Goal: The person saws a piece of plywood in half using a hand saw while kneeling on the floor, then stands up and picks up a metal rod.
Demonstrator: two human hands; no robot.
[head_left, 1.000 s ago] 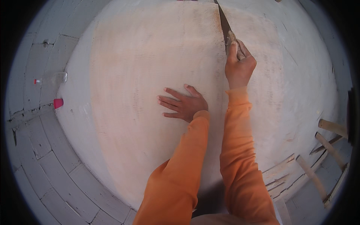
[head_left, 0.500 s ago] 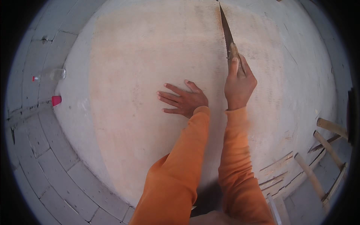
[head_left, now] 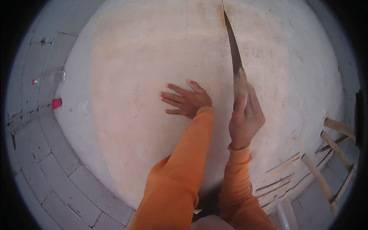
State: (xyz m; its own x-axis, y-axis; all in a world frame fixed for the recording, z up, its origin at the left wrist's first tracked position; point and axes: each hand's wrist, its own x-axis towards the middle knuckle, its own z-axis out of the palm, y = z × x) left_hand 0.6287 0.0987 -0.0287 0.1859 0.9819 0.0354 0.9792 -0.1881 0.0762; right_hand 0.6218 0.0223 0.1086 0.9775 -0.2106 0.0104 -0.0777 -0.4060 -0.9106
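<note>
A large pale board [head_left: 138,57] spreads beneath my hands. My left hand [head_left: 184,99] lies palm down on it, left of the saw, with fingers spread. My right hand [head_left: 246,115] grips the worn, pale handle [head_left: 241,74] of a handsaw with a long dark toothed blade [head_left: 234,38]. The blade runs away from me in line with a narrow cut near the board's far edge, where the surface has a rusty-brown stain.
At the left, a clear plastic bottle [head_left: 55,77] and a pink cup [head_left: 57,103] sit by the board's edge, near grey blocks [head_left: 42,161]. At the lower right are wooden poles [head_left: 316,172] and some thin strips [head_left: 274,182].
My right hand and the saw have moved down the view, toward me, and more of the blade shows. My left hand stays spread on the board, shifted slightly up in the view.
</note>
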